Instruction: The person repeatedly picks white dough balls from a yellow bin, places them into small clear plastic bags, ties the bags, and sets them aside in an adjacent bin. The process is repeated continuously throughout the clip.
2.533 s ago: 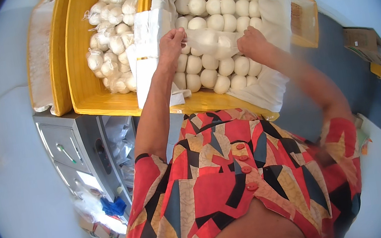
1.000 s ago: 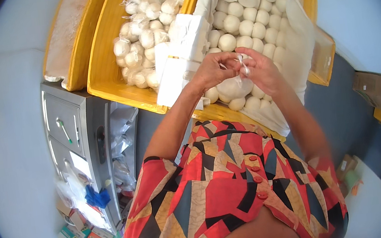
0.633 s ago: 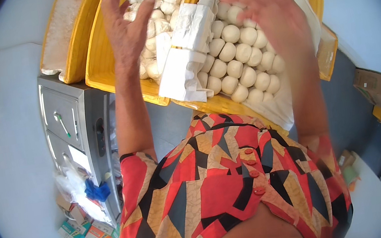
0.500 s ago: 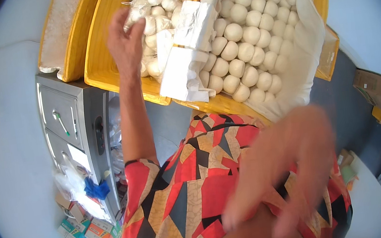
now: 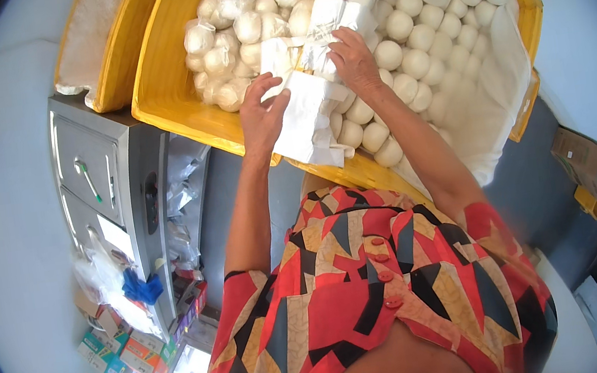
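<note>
The person's left hand (image 5: 263, 119) is spread, thumb apart from fingers, at the left edge of a stack of white plastic bags (image 5: 305, 119); contact is unclear. The right hand (image 5: 356, 65) has its fingertips on the stack's upper part; whether they pinch a bag cannot be told. The stack lies across the adjoining rims of two yellow crates: the left crate (image 5: 170, 101) holds bagged white buns (image 5: 247, 27), the right crate (image 5: 534, 19) bare white buns (image 5: 416, 63) on pale cloth (image 5: 484, 135).
</note>
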The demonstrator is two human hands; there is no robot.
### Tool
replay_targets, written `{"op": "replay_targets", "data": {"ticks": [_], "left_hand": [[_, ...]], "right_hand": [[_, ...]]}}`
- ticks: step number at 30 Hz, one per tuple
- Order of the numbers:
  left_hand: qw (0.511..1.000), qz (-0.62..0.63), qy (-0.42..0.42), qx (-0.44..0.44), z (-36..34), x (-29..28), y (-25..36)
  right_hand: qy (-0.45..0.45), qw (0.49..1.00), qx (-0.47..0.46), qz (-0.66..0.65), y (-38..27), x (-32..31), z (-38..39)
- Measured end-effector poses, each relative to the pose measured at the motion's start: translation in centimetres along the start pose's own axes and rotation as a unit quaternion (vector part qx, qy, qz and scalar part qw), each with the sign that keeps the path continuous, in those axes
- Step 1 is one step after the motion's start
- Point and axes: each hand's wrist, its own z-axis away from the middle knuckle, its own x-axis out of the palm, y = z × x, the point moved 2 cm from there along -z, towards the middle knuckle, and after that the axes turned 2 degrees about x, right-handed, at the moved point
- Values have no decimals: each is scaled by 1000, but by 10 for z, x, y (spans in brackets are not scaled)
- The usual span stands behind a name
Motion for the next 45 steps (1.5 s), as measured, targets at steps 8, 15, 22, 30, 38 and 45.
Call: {"op": "replay_targets", "data": {"ticks": [8, 15, 22, 30, 38, 45], "left_hand": [[996, -85, -34, 0, -49, 49, -24], [998, -36, -38, -37, -89, 60, -46], [993, 41, 75, -78, -107, -12, -61], [980, -183, 68, 49, -114, -19, -59], [850, -312, -176, 386, -103, 111, -13], [804, -388, -205, 402, -89, 121, -35]], "right_hand": [[12, 891, 327, -314, 16, -1, -16], [-24, 801, 379, -464, -7, -1, -31], [162, 684, 380, -602, 48, -77, -51], [217, 653, 437, -580, 99, -106, 1], [297, 624, 402, -601, 108, -114, 32], [360, 603, 261, -662, 141, -243, 72]]}}
